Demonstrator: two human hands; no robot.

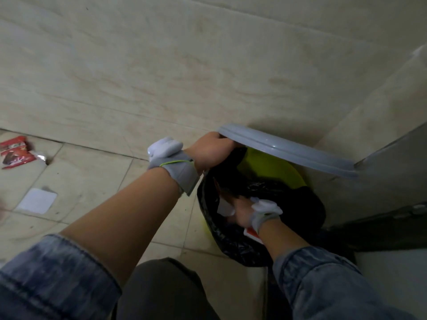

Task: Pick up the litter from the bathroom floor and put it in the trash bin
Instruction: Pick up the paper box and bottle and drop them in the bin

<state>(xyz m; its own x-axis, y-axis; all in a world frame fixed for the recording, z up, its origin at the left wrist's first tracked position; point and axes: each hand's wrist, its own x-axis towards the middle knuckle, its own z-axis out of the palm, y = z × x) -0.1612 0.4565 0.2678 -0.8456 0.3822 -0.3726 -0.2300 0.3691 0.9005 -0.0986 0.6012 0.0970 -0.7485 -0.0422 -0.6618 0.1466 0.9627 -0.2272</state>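
A yellow-green trash bin (277,167) lined with a black bag (233,241) stands against the wall at right. My left hand (212,150) grips the edge of its grey lid (288,150) and holds it tilted up. My right hand (242,213) is down inside the bag's mouth, fingers around a white crumpled piece of paper (225,207). A white and red scrap (253,234) shows under my right wrist. On the floor at far left lie red snack wrappers (15,152) and a flat white paper square (37,200).
A beige tiled wall (184,65) rises behind the bin. A grey metal panel or door edge (392,162) stands right of the bin. My knee in dark trousers (161,292) is at the bottom centre. The floor is beige tile (97,181).
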